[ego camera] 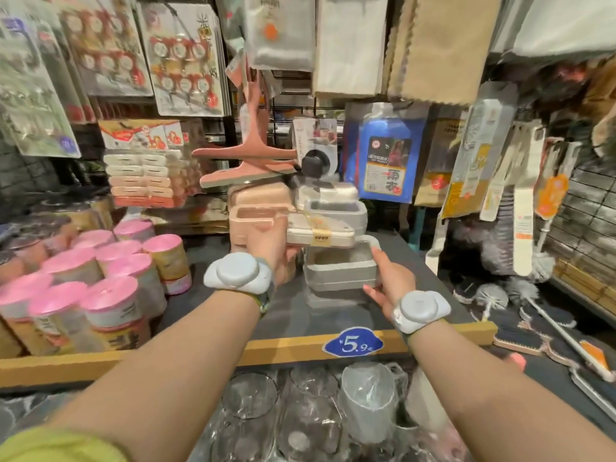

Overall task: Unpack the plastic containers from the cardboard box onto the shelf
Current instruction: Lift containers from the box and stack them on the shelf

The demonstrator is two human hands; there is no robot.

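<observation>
A grey plastic container (340, 270) stands on the dark shelf (220, 305), and my right hand (383, 278) grips its right end. My left hand (283, 261) holds a white lidded container (320, 233) with a yellow label, lifted above the shelf next to the grey one. Behind them stand stacked pink containers (256, 221) and stacked grey-white containers (333, 201). Both wrists carry grey sensor bands. The cardboard box is out of view.
Pink-lidded rolls (100, 278) crowd the shelf's left side. A pink squeegee (246, 161) lies on the pink stack. A blue price tag (353, 341) sits on the yellow shelf edge. Clear cups (363, 401) fill the lower shelf; brushes (500, 288) lie right.
</observation>
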